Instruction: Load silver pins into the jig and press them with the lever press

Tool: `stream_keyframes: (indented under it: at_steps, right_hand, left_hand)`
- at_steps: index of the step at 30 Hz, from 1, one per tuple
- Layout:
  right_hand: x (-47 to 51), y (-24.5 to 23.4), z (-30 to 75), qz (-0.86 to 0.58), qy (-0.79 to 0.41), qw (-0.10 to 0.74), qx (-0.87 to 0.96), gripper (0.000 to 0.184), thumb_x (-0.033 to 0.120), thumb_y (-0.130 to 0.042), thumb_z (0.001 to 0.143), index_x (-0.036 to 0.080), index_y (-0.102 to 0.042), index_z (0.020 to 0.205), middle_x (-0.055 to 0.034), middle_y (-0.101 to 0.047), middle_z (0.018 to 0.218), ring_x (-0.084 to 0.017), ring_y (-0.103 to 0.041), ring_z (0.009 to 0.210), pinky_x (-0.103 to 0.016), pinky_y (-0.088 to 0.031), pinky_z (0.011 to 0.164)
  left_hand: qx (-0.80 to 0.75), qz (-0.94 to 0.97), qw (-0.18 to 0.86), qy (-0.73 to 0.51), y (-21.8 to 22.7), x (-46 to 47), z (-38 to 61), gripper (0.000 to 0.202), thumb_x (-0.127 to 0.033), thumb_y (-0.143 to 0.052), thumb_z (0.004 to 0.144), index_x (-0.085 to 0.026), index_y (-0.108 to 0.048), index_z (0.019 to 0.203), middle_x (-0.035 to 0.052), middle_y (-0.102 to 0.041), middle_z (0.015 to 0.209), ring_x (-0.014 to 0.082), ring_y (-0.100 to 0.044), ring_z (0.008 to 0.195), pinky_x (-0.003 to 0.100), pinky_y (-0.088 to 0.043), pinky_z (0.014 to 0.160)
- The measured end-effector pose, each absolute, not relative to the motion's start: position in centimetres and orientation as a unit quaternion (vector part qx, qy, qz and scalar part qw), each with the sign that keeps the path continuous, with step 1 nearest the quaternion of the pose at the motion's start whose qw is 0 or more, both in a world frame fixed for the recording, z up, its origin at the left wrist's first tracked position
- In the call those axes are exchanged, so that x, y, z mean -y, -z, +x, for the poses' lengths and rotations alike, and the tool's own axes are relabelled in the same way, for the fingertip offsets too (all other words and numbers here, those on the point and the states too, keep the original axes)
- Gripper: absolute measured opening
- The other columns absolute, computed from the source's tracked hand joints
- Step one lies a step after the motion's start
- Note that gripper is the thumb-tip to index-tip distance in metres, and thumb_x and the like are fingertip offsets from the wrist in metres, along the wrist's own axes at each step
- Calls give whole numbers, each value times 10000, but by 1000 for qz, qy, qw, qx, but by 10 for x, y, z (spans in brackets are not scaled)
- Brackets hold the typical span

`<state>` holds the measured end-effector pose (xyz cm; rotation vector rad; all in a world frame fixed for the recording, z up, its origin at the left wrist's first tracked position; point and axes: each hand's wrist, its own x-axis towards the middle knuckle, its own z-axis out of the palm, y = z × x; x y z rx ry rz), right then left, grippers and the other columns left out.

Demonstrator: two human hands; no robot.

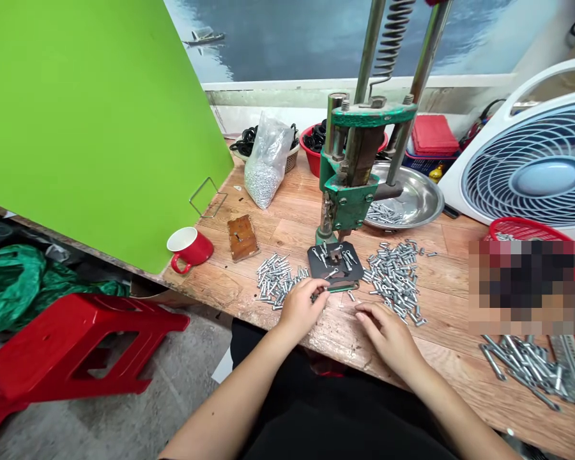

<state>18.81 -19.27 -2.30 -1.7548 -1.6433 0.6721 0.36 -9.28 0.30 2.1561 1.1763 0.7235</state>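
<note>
A green hand press (352,172) stands on a wooden bench (287,220), with a dark base plate (335,263) carrying a few small metal pins. My left hand (301,308) rests at the plate's front left corner, fingers curled on small metal pieces beside a pile of silver pins (275,280). My right hand (388,333) lies on the bench just in front of the plate, fingers loosely bent, next to a second pile of pins (397,276). Whether it holds anything is hidden.
A red mug (190,248), a brown block (242,237), a plastic bag of small parts (267,160), a steel bowl (412,201), a white fan (541,153), red baskets (522,229) and more pins (522,367) crowd the bench. A green board (91,121) and a red stool (71,348) stand left.
</note>
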Motion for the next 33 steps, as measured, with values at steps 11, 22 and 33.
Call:
stream_keyframes:
  at_steps: [11,22,33]
  right_hand:
    - [197,27,197,-664,-255,329,621,269,384,-378,908,219,-578,981,-32,-559,1018,-161,-496,983,-292,-381,874]
    - [198,29,203,-665,-265,326,618,285,397,-371,905,220,-581,980,-31,-562,1014,-161,-508,970,-290,-394,871]
    - [191,33,206,-684,-192,293,640,271,356,-379,906,214,-604,954,-16,-580,994,-160,-506,955,-283,-369,869]
  left_hand:
    - [-367,881,155,-256,-4,29,48,131,-212,-521,814,-201,-584,928,41,-553,1069,173,-514,1023,321,-414,903]
    - [-399,881,144,-209,-4,21,58,390,-106,-482,761,-176,-522,1142,58,-608,1096,199,-548,1014,336,-422,927]
    - [-385,878,165,-230,2,24,57,361,-137,-469,785,-181,-535,1137,55,-590,1109,189,-528,1033,329,-406,944]
